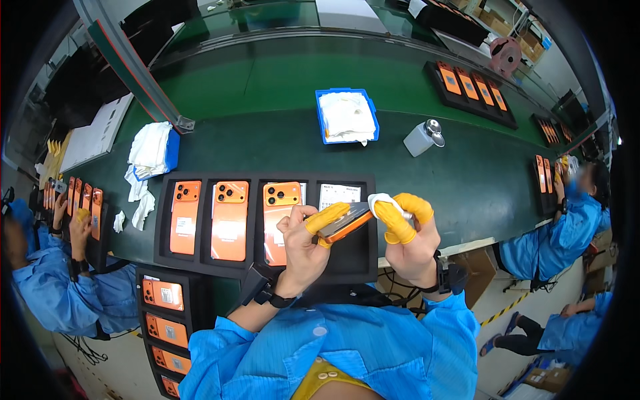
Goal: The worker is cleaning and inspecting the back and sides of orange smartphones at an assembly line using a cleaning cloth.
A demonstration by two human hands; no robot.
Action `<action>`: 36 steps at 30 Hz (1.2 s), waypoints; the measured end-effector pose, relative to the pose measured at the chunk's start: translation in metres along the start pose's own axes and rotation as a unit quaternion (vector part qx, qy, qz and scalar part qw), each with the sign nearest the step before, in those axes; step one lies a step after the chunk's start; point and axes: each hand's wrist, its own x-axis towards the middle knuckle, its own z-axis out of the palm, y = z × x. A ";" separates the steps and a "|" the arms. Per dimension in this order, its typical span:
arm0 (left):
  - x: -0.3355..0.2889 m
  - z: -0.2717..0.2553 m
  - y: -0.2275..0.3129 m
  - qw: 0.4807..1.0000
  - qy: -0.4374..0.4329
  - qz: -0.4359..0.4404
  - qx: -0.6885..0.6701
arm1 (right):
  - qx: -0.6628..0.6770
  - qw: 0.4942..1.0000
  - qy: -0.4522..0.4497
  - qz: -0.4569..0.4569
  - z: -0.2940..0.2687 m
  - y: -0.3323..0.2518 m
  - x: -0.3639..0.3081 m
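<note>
My left hand, in yellow finger cots, grips an orange phone by one end, tilted above the tray. At the phone's other end, my right hand, also in yellow finger cots, pinches a folded white cloth against its edge. Below lies a black foam tray with three orange phones, camera side up: one at the left, one in the middle, and one partly covered by my left hand. A printed white label shows in the tray's right slot.
Behind the tray stand a blue bin of white cloths and a pump bottle. Another cloth-filled blue bin is at left, loose cloths beside it. A second phone tray sits lower left. Co-workers in blue flank the bench.
</note>
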 end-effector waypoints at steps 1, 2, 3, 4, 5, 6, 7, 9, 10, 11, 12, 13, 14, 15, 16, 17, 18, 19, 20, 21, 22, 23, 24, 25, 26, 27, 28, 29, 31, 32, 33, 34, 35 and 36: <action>0.000 0.000 0.000 1.000 -0.001 -0.001 -0.001 | 0.022 0.999 -0.025 0.012 -0.006 -0.003 0.008; -0.001 -0.002 -0.001 1.000 -0.002 -0.002 -0.001 | 0.043 0.998 -0.049 0.023 -0.009 -0.003 0.013; -0.001 -0.004 -0.002 1.000 -0.004 -0.003 0.000 | 0.080 0.995 -0.056 0.039 -0.010 -0.001 0.013; -0.001 -0.005 -0.003 1.000 -0.005 -0.001 -0.004 | 0.076 0.995 -0.055 0.037 -0.011 0.001 0.013; -0.001 -0.007 -0.004 1.000 -0.015 -0.006 -0.015 | 0.088 0.992 -0.062 0.064 -0.012 0.001 0.013; -0.002 -0.008 -0.005 0.999 -0.026 -0.011 -0.026 | 0.100 0.988 -0.069 0.091 -0.014 0.002 0.013; -0.004 -0.008 -0.006 0.997 -0.021 -0.038 -0.070 | 0.097 0.989 -0.068 0.089 -0.014 0.003 0.012; -0.003 -0.011 -0.003 0.998 -0.029 -0.020 -0.051 | 0.092 0.990 -0.059 0.094 -0.014 0.003 0.011; -0.003 -0.013 -0.001 0.999 -0.038 -0.007 -0.027 | 0.092 0.990 -0.059 0.093 -0.014 0.002 0.012; -0.002 -0.015 0.002 0.999 -0.037 -0.006 -0.026 | 0.097 0.990 -0.049 0.086 -0.015 0.001 0.013; -0.001 -0.017 0.005 0.969 -0.075 -0.118 -0.202 | 0.104 0.991 -0.039 0.079 -0.015 0.000 0.014; -0.003 -0.020 0.007 0.896 -0.108 -0.227 -0.367 | 0.108 0.990 -0.040 0.080 -0.014 -0.001 0.014; 0.003 -0.025 0.006 0.871 -0.181 -0.249 -0.384 | 0.115 0.990 -0.038 0.078 -0.015 0.000 0.016; 0.005 -0.024 0.010 0.808 -0.194 -0.303 -0.466 | 0.122 0.989 -0.035 0.076 -0.014 0.000 0.018; 0.004 -0.023 0.014 0.735 -0.204 -0.353 -0.541 | 0.128 0.988 -0.037 0.080 -0.012 -0.001 0.020; 0.000 -0.023 0.007 0.686 -0.230 -0.386 -0.572 | 0.129 0.989 -0.039 0.065 -0.010 -0.002 0.024; -0.002 -0.023 0.007 0.631 -0.228 -0.406 -0.620 | 0.129 0.990 -0.040 0.050 -0.008 -0.004 0.026; -0.002 -0.022 0.007 0.619 -0.222 -0.413 -0.630 | 0.120 0.991 -0.041 0.044 -0.007 -0.005 0.028; -0.001 -0.022 0.009 0.606 -0.217 -0.420 -0.640 | 0.122 0.990 -0.043 0.048 -0.005 -0.006 0.029; -0.001 -0.022 0.010 0.605 -0.214 -0.423 -0.640 | 0.113 0.991 -0.048 0.044 -0.002 -0.008 0.030; 0.000 -0.022 0.011 0.604 -0.196 -0.431 -0.641 | 0.105 0.992 -0.055 0.038 0.000 -0.007 0.032; 0.001 -0.022 0.010 0.603 -0.177 -0.439 -0.642 | 0.094 0.994 -0.055 0.023 0.002 -0.005 0.033; 0.001 -0.021 0.008 0.603 -0.174 -0.440 -0.642 | 0.096 0.993 -0.058 0.024 0.003 -0.004 0.034; 0.001 -0.022 0.005 0.588 -0.184 -0.445 -0.650 | 0.092 0.994 -0.056 0.020 0.003 -0.003 0.034; 0.001 -0.023 0.003 0.573 -0.193 -0.449 -0.658 | 0.089 0.994 -0.055 0.016 0.005 -0.003 0.034; 0.002 -0.023 0.003 0.573 -0.190 -0.450 -0.658 | 0.091 0.994 -0.057 0.017 0.007 -0.001 0.035; 0.002 -0.023 0.003 0.568 -0.190 -0.455 -0.659 | 0.078 0.995 -0.055 0.005 0.011 0.000 0.033; 0.002 -0.023 0.003 0.563 -0.189 -0.459 -0.660 | 0.066 0.996 -0.053 -0.007 0.013 0.001 0.032; 0.003 -0.024 0.001 0.547 -0.179 -0.471 -0.669 | 0.033 0.998 -0.062 -0.007 0.015 -0.005 0.031; 0.002 -0.025 0.000 0.531 -0.174 -0.481 -0.676 | -0.004 0.998 -0.067 -0.009 0.016 -0.009 0.030; -0.001 -0.024 0.001 0.550 -0.154 -0.482 -0.664 | 0.002 0.995 -0.092 -0.036 0.014 -0.016 0.027; 0.006 -0.021 0.007 0.522 -0.104 -0.538 -0.653 | 0.002 0.991 -0.113 -0.064 0.013 -0.022 0.023; 0.010 -0.021 0.009 0.533 -0.108 -0.522 -0.657 | 0.060 0.987 -0.138 -0.060 0.021 -0.022 0.002; 0.013 -0.021 0.011 0.541 -0.116 -0.507 -0.661 | 0.154 0.961 -0.230 0.000 0.014 -0.029 -0.014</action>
